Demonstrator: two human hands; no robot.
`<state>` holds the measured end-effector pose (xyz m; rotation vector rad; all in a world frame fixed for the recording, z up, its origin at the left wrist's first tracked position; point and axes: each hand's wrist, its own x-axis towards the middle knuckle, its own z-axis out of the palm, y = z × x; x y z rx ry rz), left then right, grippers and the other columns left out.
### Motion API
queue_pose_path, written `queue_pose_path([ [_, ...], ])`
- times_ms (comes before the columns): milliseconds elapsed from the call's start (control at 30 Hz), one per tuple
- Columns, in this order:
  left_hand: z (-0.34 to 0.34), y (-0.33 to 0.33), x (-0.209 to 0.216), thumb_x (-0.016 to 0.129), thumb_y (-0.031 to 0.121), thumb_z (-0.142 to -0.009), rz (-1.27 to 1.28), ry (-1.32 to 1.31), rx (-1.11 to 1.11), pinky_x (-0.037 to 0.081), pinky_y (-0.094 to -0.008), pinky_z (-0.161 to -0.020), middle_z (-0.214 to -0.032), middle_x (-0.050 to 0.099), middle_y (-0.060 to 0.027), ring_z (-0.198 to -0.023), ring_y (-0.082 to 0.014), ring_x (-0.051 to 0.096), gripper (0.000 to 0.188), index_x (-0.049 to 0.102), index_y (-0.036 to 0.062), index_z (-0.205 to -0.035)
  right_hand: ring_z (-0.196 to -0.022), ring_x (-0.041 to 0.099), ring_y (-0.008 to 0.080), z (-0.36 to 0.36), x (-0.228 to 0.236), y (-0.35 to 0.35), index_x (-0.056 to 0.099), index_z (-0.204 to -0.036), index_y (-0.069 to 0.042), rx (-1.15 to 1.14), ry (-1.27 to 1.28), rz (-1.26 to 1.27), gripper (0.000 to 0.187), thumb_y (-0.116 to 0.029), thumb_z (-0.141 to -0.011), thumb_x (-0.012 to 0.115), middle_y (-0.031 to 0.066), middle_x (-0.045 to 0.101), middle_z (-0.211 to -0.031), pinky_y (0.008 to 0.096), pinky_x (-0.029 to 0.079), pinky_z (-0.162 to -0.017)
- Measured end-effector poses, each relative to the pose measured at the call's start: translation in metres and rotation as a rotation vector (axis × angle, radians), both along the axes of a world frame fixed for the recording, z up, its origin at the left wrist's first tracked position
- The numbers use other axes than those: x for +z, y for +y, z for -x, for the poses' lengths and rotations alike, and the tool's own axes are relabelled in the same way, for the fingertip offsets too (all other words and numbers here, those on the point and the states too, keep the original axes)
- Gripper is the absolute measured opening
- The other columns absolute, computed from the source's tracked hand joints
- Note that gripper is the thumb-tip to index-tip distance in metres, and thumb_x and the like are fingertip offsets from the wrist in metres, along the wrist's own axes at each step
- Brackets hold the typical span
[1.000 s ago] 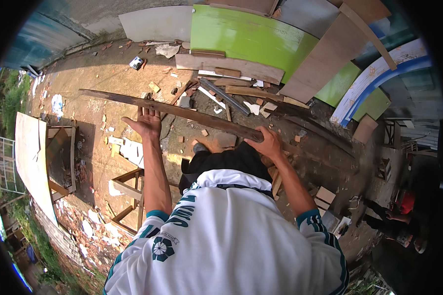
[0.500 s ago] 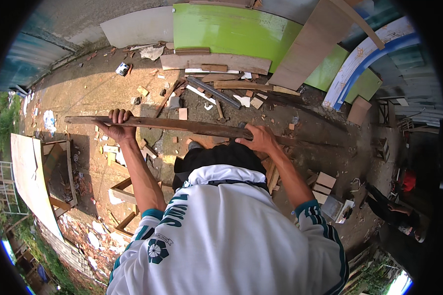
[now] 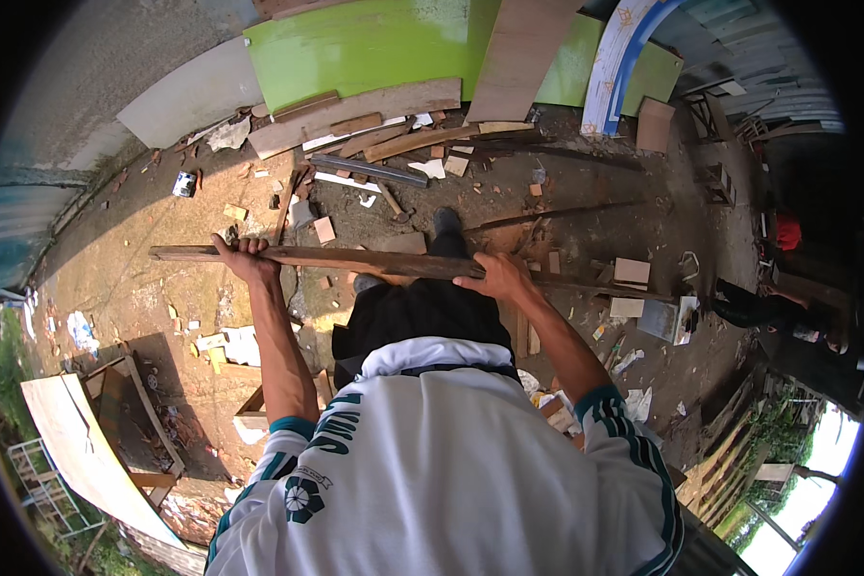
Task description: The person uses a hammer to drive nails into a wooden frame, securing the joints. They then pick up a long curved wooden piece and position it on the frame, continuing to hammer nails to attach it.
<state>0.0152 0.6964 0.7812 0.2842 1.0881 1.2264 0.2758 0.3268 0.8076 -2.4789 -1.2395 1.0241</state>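
A long, narrow, dark-brown wooden plank (image 3: pixel 374 261) lies crosswise in front of my body, held level in both hands. My left hand (image 3: pixel 252 261) is closed round it near its left end, fingers curled over the far edge. Farther along to the right, my right hand (image 3: pixel 499 276) grips it with the thumb on the near side; its fingers are partly hidden. The plank's right end runs on past this hand toward the lower right. Beneath it, my dark trousers and a grey shoe (image 3: pixel 446 223) show.
A hammer (image 3: pixel 392 202) lies on the littered ground beside a grey metal bar (image 3: pixel 370 170) and several wood offcuts. Large green panels (image 3: pixel 355 58) lean at the back. On the left stands a wooden frame with a pale board (image 3: pixel 82 442). Another person (image 3: pixel 778 312) is at the far right.
My view has turned to the right, so the panels and scraps sit farther left. One shoe now shows farther forward beyond the plank. Both hands keep hold of the plank.
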Motion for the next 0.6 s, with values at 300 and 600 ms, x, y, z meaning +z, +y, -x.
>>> queue_pose_path([
  [300, 0.011, -0.025, -0.039, 0.061, 0.055, -0.095, 0.120, 0.026, -0.123, 0.032, -0.0247, -0.044, -0.067, 0.024, 0.0039, -0.051, -0.0092, 0.029, 0.045, 0.037, 0.0174, -0.100, -0.083, 0.070, 0.0387, 0.052, -0.006, -0.056, 0.066, -0.088, -0.004, -0.104, 0.000, 0.117, 0.074, -0.078, -0.076, 0.063, 0.0208, 0.069, -0.079, 0.0481, 0.053, -0.074],
  [600, 0.014, -0.025, -0.040, 0.058, 0.054, -0.096, 0.088, 0.058, -0.102, 0.028, -0.0273, -0.045, -0.064, 0.018, 0.0030, -0.052, -0.0112, 0.023, 0.049, 0.029, 0.0159, -0.085, -0.078, 0.067, 0.0367, 0.038, -0.006, -0.049, 0.063, -0.081, -0.002, -0.108, 0.057, 0.078, 0.074, -0.075, -0.075, 0.068, 0.0202, 0.065, -0.076, 0.0455, 0.051, -0.070],
])
